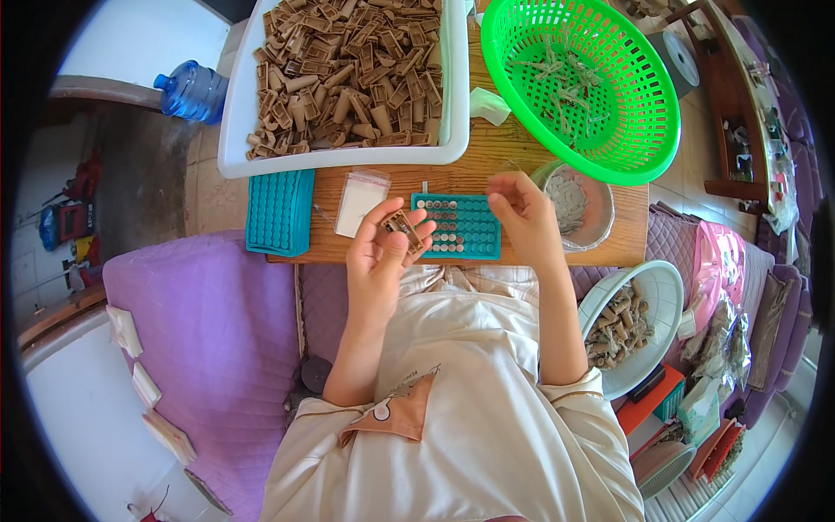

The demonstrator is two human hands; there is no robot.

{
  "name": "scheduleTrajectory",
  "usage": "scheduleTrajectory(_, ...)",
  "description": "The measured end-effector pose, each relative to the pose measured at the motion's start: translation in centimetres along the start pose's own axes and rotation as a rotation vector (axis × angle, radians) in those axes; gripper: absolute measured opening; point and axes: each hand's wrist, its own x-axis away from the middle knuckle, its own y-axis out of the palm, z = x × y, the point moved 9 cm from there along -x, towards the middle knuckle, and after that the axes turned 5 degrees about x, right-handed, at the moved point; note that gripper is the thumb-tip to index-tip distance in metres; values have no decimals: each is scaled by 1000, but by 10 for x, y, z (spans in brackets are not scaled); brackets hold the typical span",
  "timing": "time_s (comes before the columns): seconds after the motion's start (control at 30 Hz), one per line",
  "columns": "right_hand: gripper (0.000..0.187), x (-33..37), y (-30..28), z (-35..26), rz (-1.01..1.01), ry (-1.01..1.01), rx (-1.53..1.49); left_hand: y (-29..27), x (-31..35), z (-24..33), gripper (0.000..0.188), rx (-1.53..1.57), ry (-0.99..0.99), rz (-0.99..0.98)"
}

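Note:
In my left hand (380, 248) is a small brown plastic casing (402, 231), its hollow side facing up, with tiny parts inside that I cannot make out. My right hand (526, 209) hovers over the right end of a teal tray (477, 228), thumb and fingertips pinched together; whatever is between them is too small to tell. Rows of round silvery pieces (445, 216) fill the tray's left part, and its right part shows bare round pockets. Beside my right wrist stands a round tub (600, 213) of small pale grey pieces.
A white bin (344, 163) heaped with brown casings (348, 78) stands at the back. Right of it is a green basket (657, 130) with wire-like bundles. Stacked teal trays (280, 213) and a clear packet (358, 204) lie left on the wooden table (626, 217). Lower right is a pale basket (665, 304).

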Motion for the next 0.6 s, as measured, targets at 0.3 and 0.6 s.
scheduleTrajectory(0.3, 29, 13, 36, 3, 31, -274, 689, -20, 6, -15, 37, 5, -200, 2)
scheduleTrajectory(0.6, 25, 20, 43, 20, 35, -257, 922, -6, 18, -32, 36, -6, -335, -130)
